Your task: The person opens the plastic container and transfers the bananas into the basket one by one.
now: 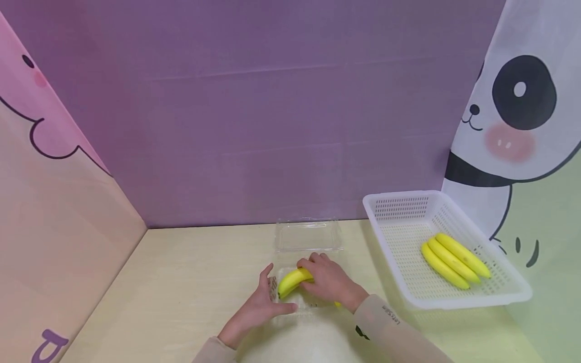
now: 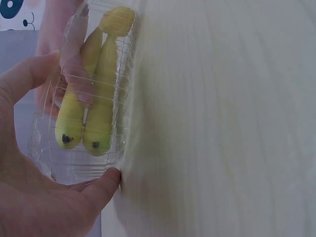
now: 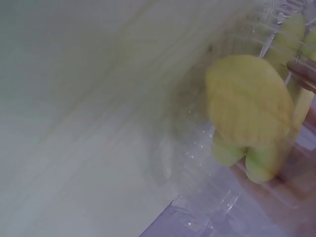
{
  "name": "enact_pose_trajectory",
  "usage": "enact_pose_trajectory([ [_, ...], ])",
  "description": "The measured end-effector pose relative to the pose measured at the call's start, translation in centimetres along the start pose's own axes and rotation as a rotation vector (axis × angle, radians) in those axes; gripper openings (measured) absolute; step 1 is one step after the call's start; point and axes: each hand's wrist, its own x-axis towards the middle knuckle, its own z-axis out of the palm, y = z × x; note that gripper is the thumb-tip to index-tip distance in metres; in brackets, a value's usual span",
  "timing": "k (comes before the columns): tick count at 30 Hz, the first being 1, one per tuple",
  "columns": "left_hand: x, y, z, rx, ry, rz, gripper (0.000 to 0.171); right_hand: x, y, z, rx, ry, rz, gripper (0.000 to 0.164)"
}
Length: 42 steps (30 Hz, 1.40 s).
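Observation:
A clear plastic clamshell box point(image 2: 74, 168) lies on the table, its open lid point(image 1: 308, 237) folded back behind the base. Inside the base is a small bunch of bananas point(image 1: 292, 280); the left wrist view shows two dark tips and the joined end through the plastic. My right hand point(image 1: 329, 280) reaches over the bunch and grips it around the middle, partly covering it. At the box's left end my left hand point(image 1: 265, 297) spreads its thumb and forefinger, touching the plastic. The right wrist view shows the bananas point(image 3: 249, 98) blurred behind the box wall.
A white perforated basket point(image 1: 386, 237) stands at the right with several bananas point(image 1: 454, 259) inside, near its right side. Behind the table rises a purple backdrop point(image 1: 254, 126); printed side panels, one with a panda point(image 1: 508, 141), border it left and right.

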Motion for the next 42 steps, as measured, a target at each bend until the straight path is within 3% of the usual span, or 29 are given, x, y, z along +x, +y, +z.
enact_pose_trajectory([
  [9, -0.1, 0.2, 0.1, -0.007, 0.009, 0.004, 0.124, 0.1, 0.0, -0.2, -0.044, 0.055, -0.063, 0.033],
  [24, -0.2, 0.3, 0.2, 0.004, 0.010, 0.001, 0.124, -0.2, 0.0, -0.5, -0.162, 0.098, -0.092, 0.030],
  [42, -0.1, 0.3, 0.0, 0.007, 0.005, 0.019, 0.123, -0.7, -1.2, -3.9, -0.290, 0.238, -0.184, 0.026],
])
